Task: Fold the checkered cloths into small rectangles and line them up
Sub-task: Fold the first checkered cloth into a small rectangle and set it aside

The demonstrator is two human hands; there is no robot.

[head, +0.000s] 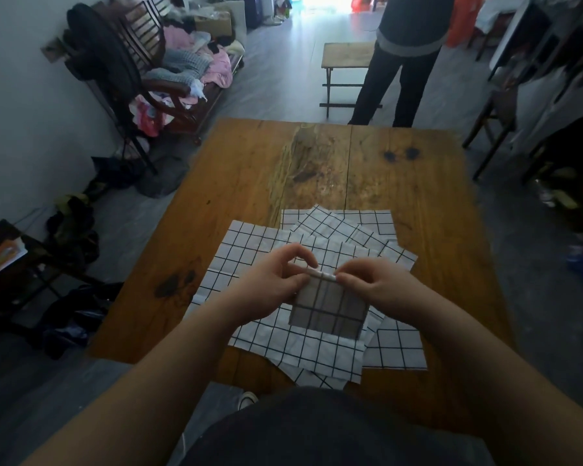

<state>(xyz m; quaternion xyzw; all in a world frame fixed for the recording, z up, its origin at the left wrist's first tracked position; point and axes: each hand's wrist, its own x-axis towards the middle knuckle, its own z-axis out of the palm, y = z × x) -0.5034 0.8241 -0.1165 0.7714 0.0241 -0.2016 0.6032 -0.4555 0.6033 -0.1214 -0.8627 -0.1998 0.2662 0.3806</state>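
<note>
A single head-worn wide-angle view looks forward and down from above the worktop's (401, 196) near edge, close over it, the room's floor stretching beyond its far edge.

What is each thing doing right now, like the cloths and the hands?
folded cloth: folded small, held by its top edge over the pile.
left hand: pinches the cloth's top edge.
right hand: pinches the same edge.
other cloths: unfolded, overlapping flat on the table.
</note>
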